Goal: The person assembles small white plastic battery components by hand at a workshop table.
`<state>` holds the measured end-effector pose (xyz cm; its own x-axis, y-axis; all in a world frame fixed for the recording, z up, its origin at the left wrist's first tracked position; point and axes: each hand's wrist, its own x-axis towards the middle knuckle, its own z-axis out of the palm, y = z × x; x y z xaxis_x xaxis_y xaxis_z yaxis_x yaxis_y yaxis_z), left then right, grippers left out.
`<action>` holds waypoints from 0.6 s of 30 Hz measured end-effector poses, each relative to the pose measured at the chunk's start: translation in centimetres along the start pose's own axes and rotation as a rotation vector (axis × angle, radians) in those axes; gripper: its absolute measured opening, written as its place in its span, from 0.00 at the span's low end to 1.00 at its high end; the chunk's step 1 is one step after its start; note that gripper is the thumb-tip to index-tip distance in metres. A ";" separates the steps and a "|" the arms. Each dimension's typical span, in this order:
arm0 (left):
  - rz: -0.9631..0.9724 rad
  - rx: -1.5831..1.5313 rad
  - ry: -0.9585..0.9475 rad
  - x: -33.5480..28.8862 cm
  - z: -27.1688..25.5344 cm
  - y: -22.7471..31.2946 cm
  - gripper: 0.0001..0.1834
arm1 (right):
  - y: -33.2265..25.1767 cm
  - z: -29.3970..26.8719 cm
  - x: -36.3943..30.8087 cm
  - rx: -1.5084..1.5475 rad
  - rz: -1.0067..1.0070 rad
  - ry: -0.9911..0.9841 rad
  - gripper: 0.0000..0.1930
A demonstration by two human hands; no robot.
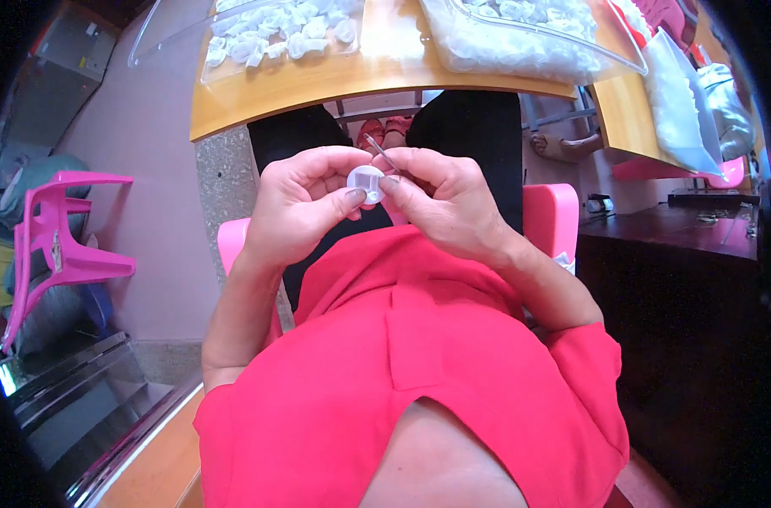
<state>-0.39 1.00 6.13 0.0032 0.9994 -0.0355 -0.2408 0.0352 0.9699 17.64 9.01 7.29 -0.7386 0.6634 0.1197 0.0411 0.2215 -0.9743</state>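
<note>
My left hand [305, 203] pinches a small round, whitish translucent plastic piece [365, 179] between thumb and fingers. The piece has a raised boxy part in its middle. Close beside it, my right hand [449, 199] grips a thin, pointed metal tool [380, 150], slanting up and to the left between thumb and forefinger. Whether it is a blade or tweezers I cannot make out. The right thumb touches the edge of the plastic piece. Both hands are held in the air above my lap, just short of the table edge.
On the wooden table [258, 103] ahead, clear trays hold many white plastic pieces [305, 38] at left and more white pieces [521, 42] at right. A white bin [680, 110] stands far right. A pink plastic stool [60, 224] is at left, a dark cabinet [656, 288] at right.
</note>
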 end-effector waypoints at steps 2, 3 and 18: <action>0.019 -0.032 0.061 -0.5 -0.2 -0.3 0.16 | -0.1 0.7 0.1 0.055 0.084 0.012 0.08; 0.022 -0.038 0.064 -0.6 -0.4 -0.5 0.16 | -0.2 1.0 0.2 0.116 0.163 0.032 0.07; 0.004 -0.426 -0.127 -0.5 -1.2 -3.1 0.17 | 0.5 1.4 -0.4 0.045 -0.014 0.042 0.08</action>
<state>-0.81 0.35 2.84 0.1146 0.9931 0.0238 -0.6192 0.0527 0.7835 16.95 7.85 6.48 -0.7096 0.6903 0.1408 -0.0002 0.1997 -0.9799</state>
